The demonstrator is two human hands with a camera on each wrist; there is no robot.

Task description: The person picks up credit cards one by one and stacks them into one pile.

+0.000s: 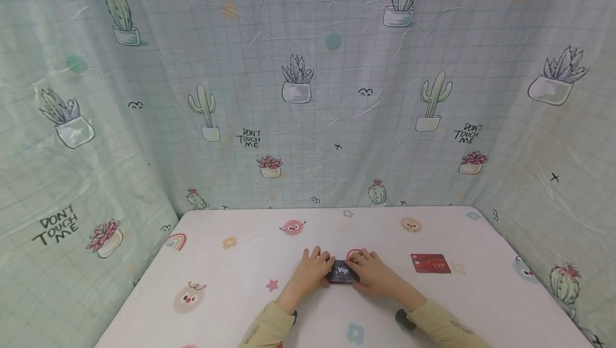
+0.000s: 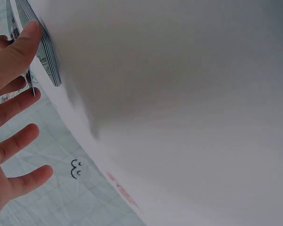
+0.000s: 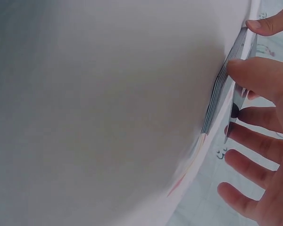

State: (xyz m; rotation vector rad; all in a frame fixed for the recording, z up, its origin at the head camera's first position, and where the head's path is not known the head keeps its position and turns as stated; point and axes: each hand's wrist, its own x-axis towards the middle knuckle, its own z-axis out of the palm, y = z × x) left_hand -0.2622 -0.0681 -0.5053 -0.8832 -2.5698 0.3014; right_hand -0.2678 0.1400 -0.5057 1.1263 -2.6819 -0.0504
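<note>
A dark card marked "Vip" (image 1: 342, 271) lies between my two hands near the middle of the table. My left hand (image 1: 312, 271) pinches its left side, and my right hand (image 1: 376, 273) pinches its right side. Beneath it is a thick stack of cards (image 3: 220, 87), whose layered edges also show in the left wrist view. The top card (image 3: 237, 101) stands slightly apart from the stack, between thumb and fingertips. The outer fingers of both hands are spread and free. A red VIP card (image 1: 430, 263) lies flat by itself to the right of my right hand.
The white tablecloth (image 1: 231, 294) carries printed stars, flowers and faces. Curtains (image 1: 317, 123) with cactus prints hang behind the table and along both sides. A small bit of something red (image 1: 279, 345) shows at the bottom edge beside the left sleeve.
</note>
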